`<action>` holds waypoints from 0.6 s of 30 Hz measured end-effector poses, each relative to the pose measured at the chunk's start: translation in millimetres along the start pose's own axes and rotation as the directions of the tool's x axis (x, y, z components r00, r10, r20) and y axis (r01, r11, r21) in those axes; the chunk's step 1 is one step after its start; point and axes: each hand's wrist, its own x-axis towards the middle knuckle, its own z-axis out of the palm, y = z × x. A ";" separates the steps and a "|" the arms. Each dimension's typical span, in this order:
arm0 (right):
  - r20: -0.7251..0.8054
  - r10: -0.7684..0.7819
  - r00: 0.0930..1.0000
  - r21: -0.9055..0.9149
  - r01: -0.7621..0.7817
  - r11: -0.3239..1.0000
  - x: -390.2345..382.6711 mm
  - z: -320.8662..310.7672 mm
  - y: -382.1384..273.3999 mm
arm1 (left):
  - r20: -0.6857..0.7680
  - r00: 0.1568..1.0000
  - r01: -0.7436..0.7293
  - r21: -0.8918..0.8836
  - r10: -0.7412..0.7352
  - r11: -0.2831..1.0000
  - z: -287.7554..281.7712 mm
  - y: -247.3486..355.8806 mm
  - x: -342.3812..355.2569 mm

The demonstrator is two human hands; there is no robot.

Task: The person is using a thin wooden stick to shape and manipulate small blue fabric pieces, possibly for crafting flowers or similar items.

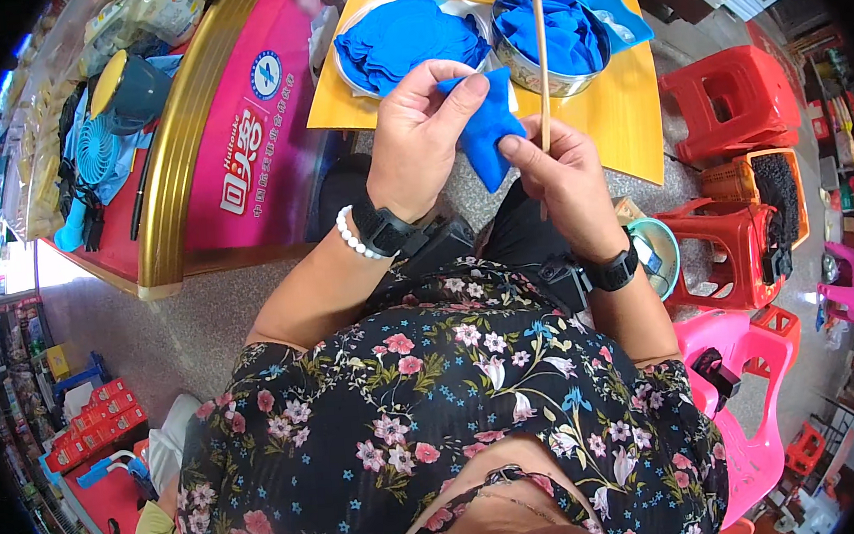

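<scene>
Between my hands is a small blue fabric piece [489, 137] with pointed corners, like a star. My left hand [421, 132] pinches its upper left edge between thumb and fingers. A slim wooden stick [542, 52], like a chopstick, stands nearly upright in my right hand [565, 171], whose thumb tip presses on the lower right point of the fabric. Just beyond, a pale plate [357, 84] carries a heap of flat blue fabric pieces [409, 39]. Right of it, a round tin [558, 84] is filled with more blue pieces [554, 31].
The plate and tin stand on a yellow table [627, 131], beside a blue plastic scoop-like tray [618, 16]. A gold-edged counter [164, 177] with a pink front runs along the left. Red stools [730, 98], a pink chair [752, 442] and a pale green basin [658, 249] stand at the right.
</scene>
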 end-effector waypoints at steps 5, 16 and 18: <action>-0.039 -0.145 0.989 -0.103 0.141 0.985 5.8 -5.8 9.0 | 0.181 0.983 -0.036 0.304 -0.020 0.952 -4.1 10.5 0.0; -0.056 -0.032 0.998 0.048 0.035 0.998 0.6 -14.1 1.0 | 0.047 0.986 0.162 -0.018 -0.161 0.987 -13.2 2.7 4.5; -0.081 -0.077 0.994 0.041 0.081 0.996 2.0 -15.5 5.3 | 0.032 0.995 0.092 0.113 -0.097 0.989 -12.1 4.4 2.6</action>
